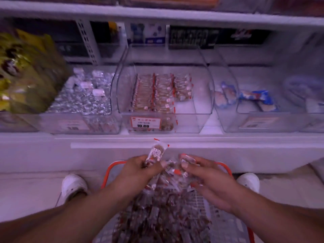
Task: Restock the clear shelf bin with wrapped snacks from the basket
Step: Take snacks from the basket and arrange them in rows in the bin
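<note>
Clear plastic shelf bin (203,95), the middle one at the front edge of the white shelf (105,137), stands straight ahead of both hands, with three rows of red-edged wrapped snacks (154,92) filling its left and centre while the right side of its floor lies bare. Below the shelf's front edge sits the orange-rimmed mesh basket (226,167), heaped with loose packets (157,207) of the same kind, between two white shoes. Left hand (138,170) is over the basket's far edge, fingers curled round one long clear wrapped snack (156,153) whose long axis points up and away, toward the bin's price label (145,122). Right hand (208,179) hovers just beside it over the heap, fingers loosely bent; its fingertips seem to touch or pinch small packets, though blur leaves me unable to tell whether it truly has hold of anything. Judging from this, the left hand is the readier of the two: its packet already aims at the bin, and the likely move is a lift up and forward, then slightly right into the bare patch.
</note>
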`<state>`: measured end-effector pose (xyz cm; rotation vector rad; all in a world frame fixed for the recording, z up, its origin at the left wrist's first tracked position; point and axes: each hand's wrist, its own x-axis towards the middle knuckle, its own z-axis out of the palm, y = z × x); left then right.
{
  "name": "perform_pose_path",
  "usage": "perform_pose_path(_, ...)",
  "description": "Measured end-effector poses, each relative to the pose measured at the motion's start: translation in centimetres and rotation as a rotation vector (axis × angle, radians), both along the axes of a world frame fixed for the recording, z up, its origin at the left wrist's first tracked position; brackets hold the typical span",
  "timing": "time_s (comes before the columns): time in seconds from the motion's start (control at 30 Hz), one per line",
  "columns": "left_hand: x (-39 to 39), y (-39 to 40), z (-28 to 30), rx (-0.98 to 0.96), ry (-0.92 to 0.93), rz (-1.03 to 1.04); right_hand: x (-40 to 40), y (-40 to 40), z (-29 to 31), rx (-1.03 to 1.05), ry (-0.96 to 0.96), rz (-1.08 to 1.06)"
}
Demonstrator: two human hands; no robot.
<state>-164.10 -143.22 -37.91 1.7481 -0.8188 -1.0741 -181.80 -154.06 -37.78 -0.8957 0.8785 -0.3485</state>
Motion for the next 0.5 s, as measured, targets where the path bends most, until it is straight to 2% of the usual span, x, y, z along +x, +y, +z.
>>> perform_pose_path(0.1,-2.0,0.5,0.6,-0.021,0.044,0.023,-0.2,1.7,1.2,-0.002,-0.075,-0.044)
perform_pose_path(0.27,-1.7,-0.1,0.4,0.047,0.158,0.186,-0.1,-0.2,2.1,-0.105,-0.061,-0.087)
perform_pose_path(0.4,-1.1,-1.4,-0.1,0.088,0.274,0.182,0.9,-1.0,1.7,-0.116,-0.089,0.065)
perform_pose_path(0.5,-1.2,-2.3,-0.5,0.029,0.277,0.125,2.1,-0.8,0.7,-0.174,-0.040,0.164)
